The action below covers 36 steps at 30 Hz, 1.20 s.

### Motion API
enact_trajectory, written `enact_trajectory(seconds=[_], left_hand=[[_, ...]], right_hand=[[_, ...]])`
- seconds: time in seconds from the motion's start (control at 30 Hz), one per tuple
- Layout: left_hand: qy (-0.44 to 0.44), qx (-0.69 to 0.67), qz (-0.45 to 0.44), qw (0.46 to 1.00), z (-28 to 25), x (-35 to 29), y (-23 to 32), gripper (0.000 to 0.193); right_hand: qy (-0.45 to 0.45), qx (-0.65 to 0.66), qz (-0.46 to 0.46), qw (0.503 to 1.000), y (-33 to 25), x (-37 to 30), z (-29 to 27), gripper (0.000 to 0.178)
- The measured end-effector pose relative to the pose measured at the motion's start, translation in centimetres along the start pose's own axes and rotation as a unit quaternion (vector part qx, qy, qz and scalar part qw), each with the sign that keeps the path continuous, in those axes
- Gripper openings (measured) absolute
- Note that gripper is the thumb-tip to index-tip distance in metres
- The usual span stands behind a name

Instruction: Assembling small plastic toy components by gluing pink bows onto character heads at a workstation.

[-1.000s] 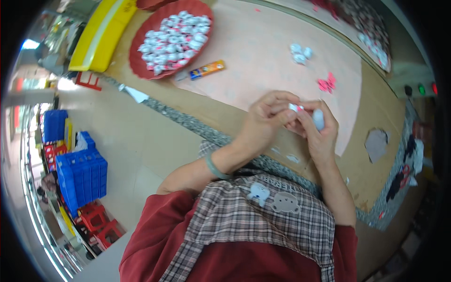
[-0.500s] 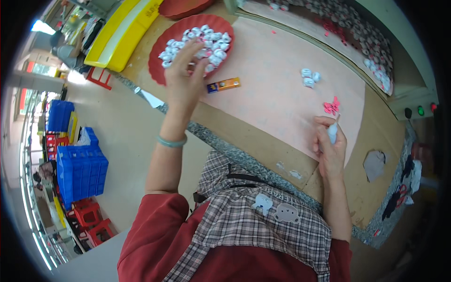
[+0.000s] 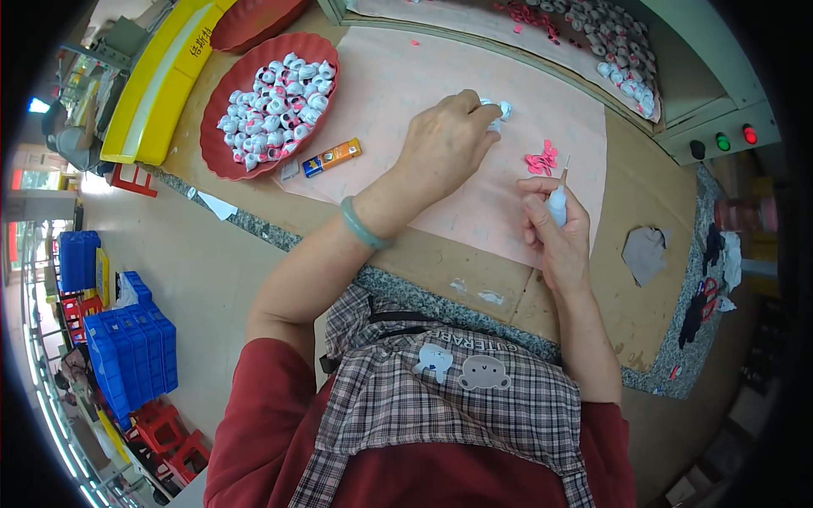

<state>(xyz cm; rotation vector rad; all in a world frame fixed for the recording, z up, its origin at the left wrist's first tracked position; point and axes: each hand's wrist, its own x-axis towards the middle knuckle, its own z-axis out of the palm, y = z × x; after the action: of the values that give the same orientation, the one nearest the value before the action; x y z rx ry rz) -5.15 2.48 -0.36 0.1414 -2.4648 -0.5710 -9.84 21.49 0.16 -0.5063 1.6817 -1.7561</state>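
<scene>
My left hand reaches across the pink sheet to a few small white rounded pieces. Its fingers are bent together at these pieces, closed on one as far as can be seen; the hand partly hides them. In my right hand is a small pale blue squeeze bottle with a thin needle tip pointing up and away. Just beyond that tip lies a loose heap of small bright pink pieces. A red scalloped dish, full of white pieces with pink parts, stands on the left.
An orange and dark blue small box lies beside the dish. Behind it are a second red dish and a yellow tray. A shelf compartment with grey and white pieces borders the far side. Blue crates stand on the floor.
My left hand has moved right from the dish to the white pieces on the sheet. My right hand still holds the squeeze bottle. The whole view has shifted, so the table appears further left.
</scene>
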Motion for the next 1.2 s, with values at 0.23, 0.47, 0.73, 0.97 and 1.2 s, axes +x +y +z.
enact_trajectory(seconds=[0.23, 0.47, 0.73, 0.97, 1.2], left_hand=[[-0.015, 0.04, 0.002, 0.999, 1.1, -0.1, -0.1, 0.02], [-0.074, -0.117, -0.079, 0.987, -0.4, -0.6, 0.0, 0.025], [-0.075, -0.677, -0.316, 0.66, -3.9, -3.7, 2.5, 0.035], [-0.089, -0.74, -0.312, 0.589, -4.1, -5.1, 3.0, 0.037], [-0.094, -0.746, -0.309, 0.582, -3.7, -5.5, 3.5, 0.036]], right_hand=[[-0.005, 0.007, -0.01, 1.0, 0.0, 0.0, -0.1, 0.018], [-0.025, -0.004, -0.05, 0.998, -0.8, 0.2, 0.0, 0.028], [-0.05, 0.01, -0.06, 0.997, -1.9, 0.0, -1.1, 0.031], [-0.017, -0.037, -0.164, 0.986, -2.3, -0.2, -2.0, 0.031], [0.037, 0.056, -0.167, 0.984, -2.6, -0.4, -1.4, 0.039]])
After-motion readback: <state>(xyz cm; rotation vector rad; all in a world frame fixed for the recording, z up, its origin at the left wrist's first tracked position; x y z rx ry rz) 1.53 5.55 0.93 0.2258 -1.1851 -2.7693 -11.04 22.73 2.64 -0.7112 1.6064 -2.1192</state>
